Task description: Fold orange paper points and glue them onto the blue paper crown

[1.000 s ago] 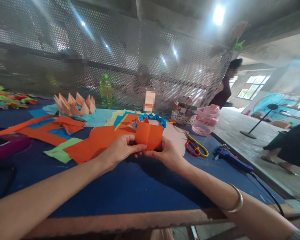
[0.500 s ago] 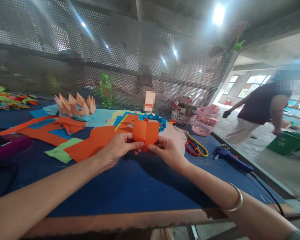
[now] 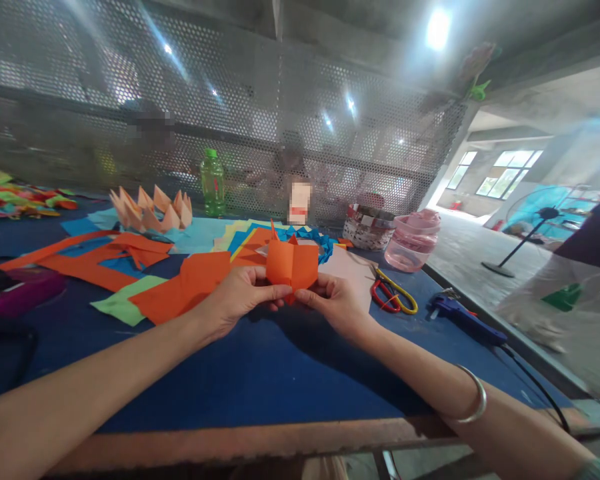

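Note:
Both my hands hold a folded orange paper piece [image 3: 293, 265] just above the blue table [image 3: 240, 380]. My left hand [image 3: 240, 300] pinches its lower left edge between thumb and fingers. My right hand [image 3: 333, 303] pinches its lower right edge, and a metal bangle [image 3: 473, 400] sits on that wrist. The paper stands upright with a centre crease and small points at its top. Flat orange sheets [image 3: 180, 287] lie on the table just left of my left hand.
Orange strips [image 3: 90, 257], a green sheet [image 3: 123, 303], stacked coloured papers [image 3: 240, 233] and pale folded crowns [image 3: 150, 210] lie behind. Scissors [image 3: 393, 297], a blue glue gun [image 3: 463, 317] with cord, a pink jar [image 3: 413, 240], a basket [image 3: 367, 227] and a green bottle [image 3: 211, 181] stand near. A person passes at right.
The orange paper has been folded narrower and held a little higher between my hands. The person walking on the right has moved across to the frame's right edge.

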`<state>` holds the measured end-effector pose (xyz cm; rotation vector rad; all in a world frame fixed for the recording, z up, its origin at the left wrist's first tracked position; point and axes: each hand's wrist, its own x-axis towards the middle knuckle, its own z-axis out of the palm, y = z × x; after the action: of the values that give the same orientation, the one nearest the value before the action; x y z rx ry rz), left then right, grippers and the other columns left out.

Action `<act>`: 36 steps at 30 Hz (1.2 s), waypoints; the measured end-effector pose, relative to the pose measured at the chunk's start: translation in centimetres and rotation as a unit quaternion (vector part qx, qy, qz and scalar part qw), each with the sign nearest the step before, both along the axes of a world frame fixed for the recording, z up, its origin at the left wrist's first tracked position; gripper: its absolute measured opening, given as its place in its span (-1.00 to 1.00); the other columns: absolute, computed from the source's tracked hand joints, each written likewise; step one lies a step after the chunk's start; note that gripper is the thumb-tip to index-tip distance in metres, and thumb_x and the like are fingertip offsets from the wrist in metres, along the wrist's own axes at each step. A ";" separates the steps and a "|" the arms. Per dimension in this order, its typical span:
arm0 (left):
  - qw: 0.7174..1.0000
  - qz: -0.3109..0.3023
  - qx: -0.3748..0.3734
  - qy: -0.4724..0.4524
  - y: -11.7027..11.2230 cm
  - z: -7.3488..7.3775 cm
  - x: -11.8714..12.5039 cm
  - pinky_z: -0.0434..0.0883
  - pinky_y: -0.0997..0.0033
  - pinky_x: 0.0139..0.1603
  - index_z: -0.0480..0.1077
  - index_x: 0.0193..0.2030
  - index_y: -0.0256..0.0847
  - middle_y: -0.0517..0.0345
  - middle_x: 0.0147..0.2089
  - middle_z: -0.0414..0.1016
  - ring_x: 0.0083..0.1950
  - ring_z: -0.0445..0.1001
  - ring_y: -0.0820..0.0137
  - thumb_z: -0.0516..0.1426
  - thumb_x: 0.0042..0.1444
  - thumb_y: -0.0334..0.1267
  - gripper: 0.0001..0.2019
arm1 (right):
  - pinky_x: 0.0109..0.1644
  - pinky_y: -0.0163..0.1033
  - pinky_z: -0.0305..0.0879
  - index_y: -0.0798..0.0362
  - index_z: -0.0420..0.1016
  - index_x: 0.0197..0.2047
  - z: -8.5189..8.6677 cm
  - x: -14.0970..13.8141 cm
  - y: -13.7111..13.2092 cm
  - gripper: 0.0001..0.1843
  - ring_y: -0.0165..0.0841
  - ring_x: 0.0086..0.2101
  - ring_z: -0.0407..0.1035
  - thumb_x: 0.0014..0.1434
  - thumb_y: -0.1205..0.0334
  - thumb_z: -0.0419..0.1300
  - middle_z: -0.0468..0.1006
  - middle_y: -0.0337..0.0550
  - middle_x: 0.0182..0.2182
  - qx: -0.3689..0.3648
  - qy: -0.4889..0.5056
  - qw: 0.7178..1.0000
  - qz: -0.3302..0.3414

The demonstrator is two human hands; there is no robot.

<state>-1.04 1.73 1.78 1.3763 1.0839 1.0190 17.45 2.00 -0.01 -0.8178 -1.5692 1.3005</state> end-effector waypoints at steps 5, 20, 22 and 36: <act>1.000 0.004 -0.001 0.006 -0.2 0.1 0.0 0.25 0.54 -0.49 0.56 -0.43 -0.29 0.21 -0.56 0.52 -0.54 0.37 0.53 0.40 -0.24 -0.17 -0.74 | -0.37 -0.32 0.28 0.09 0.54 -0.31 -0.2 0.0 0.0 -0.55 -0.44 -0.48 0.36 -0.11 -0.10 0.43 0.55 -0.27 -0.49 -0.003 0.006 1.000 0.007; 0.999 0.033 -0.021 0.024 -0.4 0.4 0.3 0.15 0.55 -0.59 0.55 -0.54 -0.26 0.18 -0.62 0.48 -0.57 0.34 0.51 0.35 -0.23 -0.24 -0.86 | -0.36 -0.30 0.32 0.05 0.53 -0.33 -0.4 -0.3 -0.2 -0.56 -0.40 -0.47 0.40 -0.08 -0.14 0.41 0.56 -0.26 -0.49 -0.001 0.003 1.000 -0.003; 0.999 0.037 -0.028 0.027 -0.4 0.4 0.3 0.14 0.55 -0.60 0.55 -0.55 -0.26 0.18 -0.62 0.48 -0.58 0.34 0.52 0.36 -0.23 -0.23 -0.85 | -0.37 -0.30 0.31 0.06 0.52 -0.32 -0.6 -0.3 -0.1 -0.56 -0.40 -0.47 0.41 -0.08 -0.14 0.40 0.57 -0.25 -0.48 -0.004 0.002 1.000 -0.002; 0.998 0.039 -0.033 0.035 -0.5 0.5 0.4 0.14 0.53 -0.60 0.49 -0.62 -0.26 0.21 -0.65 0.42 -0.63 0.25 0.54 0.33 -0.22 -0.24 -0.84 | -0.40 -0.34 0.24 0.08 0.54 -0.33 -0.6 -0.2 -0.2 -0.56 -0.45 -0.48 0.33 -0.01 -0.16 0.35 0.56 -0.23 -0.45 0.007 -0.009 1.000 -0.016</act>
<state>-0.66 1.22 2.32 1.3333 1.2210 0.9894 17.30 1.78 -0.61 -0.8455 -1.5722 1.2608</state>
